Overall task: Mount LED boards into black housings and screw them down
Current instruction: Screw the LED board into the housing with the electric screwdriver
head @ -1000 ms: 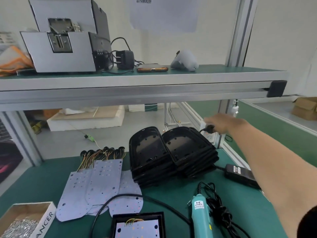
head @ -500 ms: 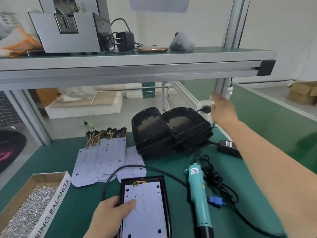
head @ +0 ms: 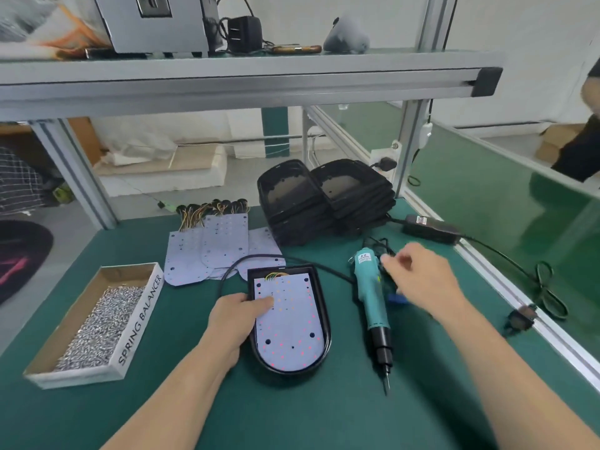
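A black housing (head: 326,332) lies on the green mat in front of me with a pale LED board (head: 287,323) seated in it, some LEDs glowing red. My left hand (head: 235,319) grips the housing's left rim, thumb pressing on the board. My right hand (head: 422,277) hovers blurred just right of the teal electric screwdriver (head: 368,287), fingers loosely spread, holding nothing. The screwdriver lies flat, bit pointing toward me. Loose LED boards (head: 207,251) with wires are spread behind the housing. A stack of empty black housings (head: 324,199) stands further back.
A cardboard box of screws (head: 97,319) sits at the left. A black power adapter (head: 430,228) and cables lie at the right, near the aluminium table edge (head: 519,306). A shelf (head: 227,79) hangs overhead. A socket with a plug (head: 383,162) is on the frame post.
My right hand has drawn back from the plug at the frame post to beside the screwdriver. My view has tilted down; the left hand stays on the housing.
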